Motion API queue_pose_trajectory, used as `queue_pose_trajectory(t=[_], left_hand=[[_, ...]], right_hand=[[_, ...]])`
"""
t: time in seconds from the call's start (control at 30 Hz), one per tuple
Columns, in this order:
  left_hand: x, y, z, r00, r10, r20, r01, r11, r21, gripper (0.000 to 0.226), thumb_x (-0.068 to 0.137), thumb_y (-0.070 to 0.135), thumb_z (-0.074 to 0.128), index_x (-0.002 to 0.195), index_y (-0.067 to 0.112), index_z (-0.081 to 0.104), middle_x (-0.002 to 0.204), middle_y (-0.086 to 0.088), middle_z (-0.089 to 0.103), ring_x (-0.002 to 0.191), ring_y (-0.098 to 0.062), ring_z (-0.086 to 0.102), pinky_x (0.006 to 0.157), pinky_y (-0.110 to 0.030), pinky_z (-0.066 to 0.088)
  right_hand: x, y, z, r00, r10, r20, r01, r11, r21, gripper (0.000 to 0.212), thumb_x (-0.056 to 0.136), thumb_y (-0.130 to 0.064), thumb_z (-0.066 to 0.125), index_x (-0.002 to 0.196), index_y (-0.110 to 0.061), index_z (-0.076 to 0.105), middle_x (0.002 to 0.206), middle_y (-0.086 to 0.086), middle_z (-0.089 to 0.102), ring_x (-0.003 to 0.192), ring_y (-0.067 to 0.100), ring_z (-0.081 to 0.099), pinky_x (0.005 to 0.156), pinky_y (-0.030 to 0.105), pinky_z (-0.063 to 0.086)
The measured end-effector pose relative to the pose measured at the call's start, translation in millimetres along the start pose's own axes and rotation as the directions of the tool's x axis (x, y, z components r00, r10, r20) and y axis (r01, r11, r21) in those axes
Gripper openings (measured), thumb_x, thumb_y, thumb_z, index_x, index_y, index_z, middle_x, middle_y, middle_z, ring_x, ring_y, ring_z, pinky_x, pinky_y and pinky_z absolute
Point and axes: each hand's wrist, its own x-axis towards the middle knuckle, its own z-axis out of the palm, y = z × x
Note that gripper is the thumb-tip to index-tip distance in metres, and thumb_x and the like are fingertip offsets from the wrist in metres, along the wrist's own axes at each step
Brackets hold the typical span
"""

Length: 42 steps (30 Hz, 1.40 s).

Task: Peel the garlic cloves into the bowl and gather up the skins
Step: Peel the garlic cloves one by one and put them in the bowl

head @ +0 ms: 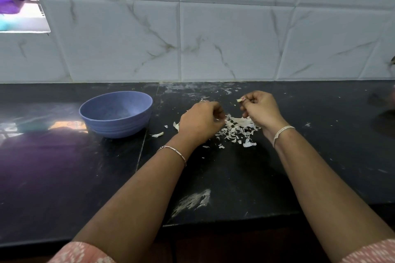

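Past pink sleeves [85, 252], right hand [261, 111] pinches small pale clove [238, 99] near white skins [237, 127].

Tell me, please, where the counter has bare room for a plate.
Bare black stone counter left of the round blue plastic bowl, and right of the right hand gripping a small white garlic clove. Crowded at the pile of white garlic skins.

Right hand [259, 111]: above the skins, thumb and fingers pinching a garlic clove [239, 99], whose pale tip pokes out to the left.
Left hand [201, 120]: fingers curled, just left of the pile; its hold cannot be told.
Skins [237, 128]: white scraps heaped between the hands, with strays nearer.
Bowl [116, 117]: blue, upright, left of both hands.
Countertop [64, 177]: black, with white smudges.
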Motion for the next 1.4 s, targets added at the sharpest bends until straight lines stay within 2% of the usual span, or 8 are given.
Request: queue_pose_trajectory(t=[0.17, 0.33, 0.47, 0.63, 0.77, 0.93, 1.17, 1.4], left_hand=[[2, -2, 1, 0.999, -0.01, -0.036, 0.007, 0.997, -0.075, 0.016, 0.09, 0.02, 0.062, 0.09, 0.036, 0.063, 0.092, 0.018, 0.069, 0.089, -0.006, 0.062, 0.076, -0.031, 0.051], [6, -4, 4, 0.996, -0.018, -0.082, -0.004, 0.965, -0.263, 0.012, 0.091, 0.029, 0.066, 0.099, 0.038, 0.064, 0.09, 0.021, 0.067, 0.085, -0.003, 0.063, 0.081, -0.036, 0.055], [10, -3, 2, 0.994, -0.029, -0.108, -0.014, 0.926, -0.378, 0.02, 0.088, 0.029, 0.071, 0.079, 0.044, 0.062, 0.082, 0.021, 0.067, 0.081, -0.005, 0.065, 0.078, -0.037, 0.057], [9, -1, -1, 0.991, -0.126, -0.054, 0.061, 0.761, -0.646, 0.005, 0.09, 0.018, 0.07, 0.09, 0.023, 0.068, 0.081, 0.001, 0.069, 0.068, -0.011, 0.063, 0.057, -0.023, 0.05], [5, 0, -6, 0.978, -0.209, 0.023, 0.142, 0.574, -0.807, 0.007, 0.088, 0.01, 0.071, 0.092, 0.013, 0.066, 0.083, -0.007, 0.069, 0.062, -0.012, 0.061, 0.052, -0.023, 0.05], [4, 2, -5, 0.953, -0.276, 0.127, 0.238, 0.418, -0.876, 0.012, 0.089, 0.017, 0.071, 0.097, 0.008, 0.067, 0.09, -0.01, 0.068, 0.061, -0.007, 0.062, 0.051, -0.02, 0.053], [2, 1, -9, 0.928, -0.304, 0.217, 0.317, 0.332, -0.888, 0.006, 0.089, 0.017, 0.07, 0.094, 0.016, 0.067, 0.093, -0.006, 0.074, 0.069, -0.01, 0.064, 0.053, -0.02, 0.053], [1, 3, -12, 0.932, -0.264, 0.249, 0.33, 0.333, -0.883, 0.015, 0.089, 0.018, 0.071, 0.103, 0.013, 0.067, 0.096, -0.004, 0.076, 0.071, -0.012, 0.067, 0.055, -0.022, 0.055]], right_hand=[[-8, -7, 3, 0.97, 0.137, 0.199, -0.154, 0.986, 0.072, 0.017, 0.097, -0.012, 0.058, 0.08, -0.012, 0.061, 0.065, 0.0, 0.059, 0.048, 0.008, 0.051, 0.039, 0.012, 0.034], [-9, -8, 5, 0.926, 0.205, 0.317, -0.253, 0.96, 0.118, 0.019, 0.099, -0.017, 0.051, 0.086, -0.014, 0.065, 0.065, -0.003, 0.058, 0.048, 0.006, 0.051, 0.048, 0.018, 0.033], [-13, -12, 4, 0.9, 0.196, 0.388, -0.256, 0.96, 0.109, 0.018, 0.096, -0.023, 0.059, 0.082, -0.016, 0.066, 0.068, -0.004, 0.06, 0.051, 0.005, 0.053, 0.054, 0.02, 0.036], [-13, -11, 4, 0.971, 0.096, 0.22, -0.135, 0.976, 0.171, 0.011, 0.086, -0.022, 0.073, 0.087, -0.013, 0.069, 0.078, 0.0, 0.065, 0.055, 0.006, 0.051, 0.05, 0.019, 0.039], [-14, -11, 4, 0.983, -0.049, 0.175, 0.007, 0.972, 0.235, 0.01, 0.084, -0.017, 0.076, 0.09, -0.01, 0.072, 0.079, 0.002, 0.069, 0.064, 0.011, 0.061, 0.053, 0.016, 0.045], [-11, -5, 14, 0.97, -0.235, 0.07, 0.234, 0.972, 0.013, 0.006, 0.082, -0.016, 0.077, 0.084, -0.02, 0.073, 0.082, -0.004, 0.073, 0.073, 0.008, 0.066, 0.073, 0.026, 0.056], [-16, -6, 16, 0.863, -0.5, 0.072, 0.494, 0.804, -0.331, 0.013, 0.086, -0.011, 0.067, 0.091, -0.022, 0.071, 0.079, -0.013, 0.059, 0.068, 0.008, 0.055, 0.067, 0.028, 0.048], [-23, -11, 10, 0.828, -0.561, 0.031, 0.473, 0.666, -0.578, 0.013, 0.095, -0.016, 0.058, 0.101, -0.02, 0.068, 0.101, -0.006, 0.065, 0.09, 0.014, 0.059, 0.068, 0.025, 0.035]])
